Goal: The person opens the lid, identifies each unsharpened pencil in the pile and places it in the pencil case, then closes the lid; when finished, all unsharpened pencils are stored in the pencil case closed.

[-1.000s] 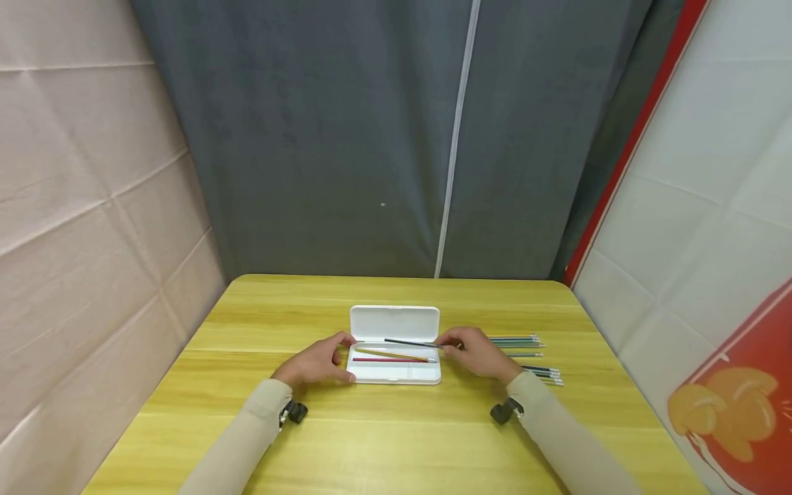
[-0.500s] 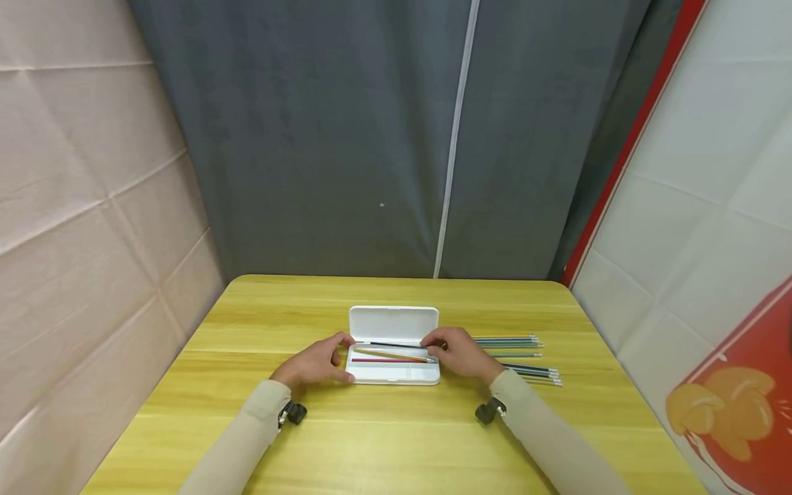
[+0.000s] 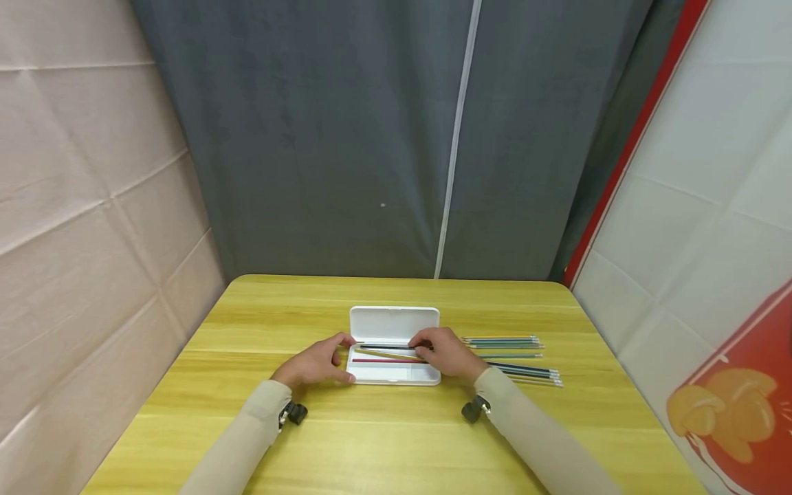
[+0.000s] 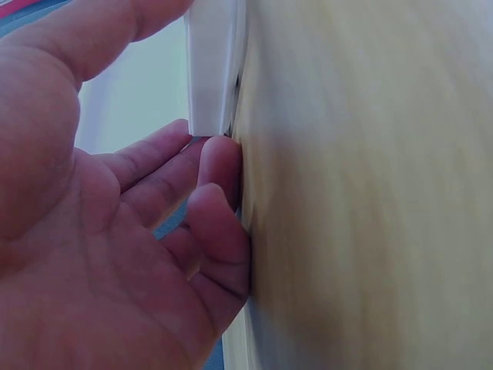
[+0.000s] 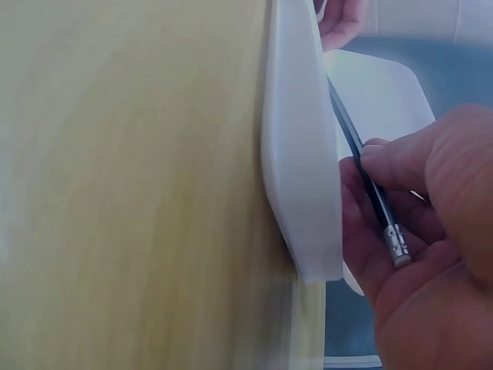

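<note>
A white pencil case (image 3: 396,375) lies on the table with its lid (image 3: 394,322) raised at the back. My left hand (image 3: 314,361) holds its left end, thumb at the front corner and fingers at the rear one. In the right wrist view, a black pencil (image 5: 370,183) with a silver ferrule and pale eraser is pinched between the thumb and fingers of my right hand (image 3: 447,354). That pencil stretches leftward along the back of the tray. In front of it, a yellow pencil (image 3: 377,354) and a red pencil (image 3: 383,361) lie inside; my right hand covers their right ends.
Right of the case, several pencils lie on the wooden table (image 3: 396,440): a rear group (image 3: 507,342), a green one (image 3: 520,355) and a front group (image 3: 532,372), erasers pointing right. A grey curtain (image 3: 322,137) hangs behind the table.
My right hand has moved left with the black pencil, bringing it from over the case's right side to lengthwise within the tray. The left hand and the case have stayed put.
</note>
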Demonstrator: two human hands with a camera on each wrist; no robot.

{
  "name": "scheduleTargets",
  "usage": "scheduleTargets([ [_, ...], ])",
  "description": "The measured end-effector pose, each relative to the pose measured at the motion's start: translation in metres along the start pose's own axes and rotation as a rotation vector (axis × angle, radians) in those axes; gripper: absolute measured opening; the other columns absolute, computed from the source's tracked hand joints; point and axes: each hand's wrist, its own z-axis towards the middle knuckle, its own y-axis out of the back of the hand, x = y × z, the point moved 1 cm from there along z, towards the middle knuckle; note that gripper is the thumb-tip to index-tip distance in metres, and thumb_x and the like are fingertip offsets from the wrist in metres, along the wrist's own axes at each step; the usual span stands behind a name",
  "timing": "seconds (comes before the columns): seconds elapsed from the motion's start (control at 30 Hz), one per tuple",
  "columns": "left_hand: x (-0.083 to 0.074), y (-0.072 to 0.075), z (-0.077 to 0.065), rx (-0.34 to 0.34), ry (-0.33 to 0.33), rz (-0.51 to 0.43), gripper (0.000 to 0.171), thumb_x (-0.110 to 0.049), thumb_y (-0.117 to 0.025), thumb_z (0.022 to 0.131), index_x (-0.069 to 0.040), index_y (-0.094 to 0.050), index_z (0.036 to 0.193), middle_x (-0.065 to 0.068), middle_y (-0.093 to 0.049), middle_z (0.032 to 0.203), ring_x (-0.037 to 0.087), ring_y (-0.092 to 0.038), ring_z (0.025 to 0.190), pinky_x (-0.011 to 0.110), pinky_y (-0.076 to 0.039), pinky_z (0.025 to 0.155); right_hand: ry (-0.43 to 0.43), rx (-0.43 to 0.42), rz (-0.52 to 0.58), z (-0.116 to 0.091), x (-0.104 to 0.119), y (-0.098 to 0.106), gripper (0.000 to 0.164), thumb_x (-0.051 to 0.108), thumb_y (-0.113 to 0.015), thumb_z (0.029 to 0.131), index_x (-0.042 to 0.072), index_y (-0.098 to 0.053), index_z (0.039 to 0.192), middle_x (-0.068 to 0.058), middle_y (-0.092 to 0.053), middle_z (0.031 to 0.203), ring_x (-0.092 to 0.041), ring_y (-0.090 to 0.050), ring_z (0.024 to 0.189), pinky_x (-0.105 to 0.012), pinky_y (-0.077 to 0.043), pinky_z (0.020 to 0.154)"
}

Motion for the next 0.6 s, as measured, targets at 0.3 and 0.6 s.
scheduleTargets([
  [0.3,0.0003,0.0000,-0.0001,-0.001,0.004,0.010,0.072,-0.031,-0.094,0.081,-0.014,-0.055,0.139,0.009,-0.058,0.106,0.022,-0.050,0.092,0.034,-0.041,0.074,0.016,0.032,-0.032,0.0041,0.0062,-0.0051,0.013,0.006,-0.070,0.101,0.010,-0.079,0.110,0.000,-0.078,0.106,-0.011,-0.068,0.097,-0.036,-0.057,0.092],
  [0.6,0.0002,-0.0001,-0.0003,0.000,0.006,0.007,0.070,-0.032,-0.094,0.080,-0.017,-0.055,0.137,0.009,-0.058,0.106,0.022,-0.050,0.091,0.034,-0.041,0.074,0.016,0.038,-0.050,0.0065,0.0047,-0.0080,0.014,0.008,-0.071,0.101,0.015,-0.078,0.111,0.005,-0.077,0.105,-0.005,-0.066,0.093,-0.029,-0.057,0.087],
])
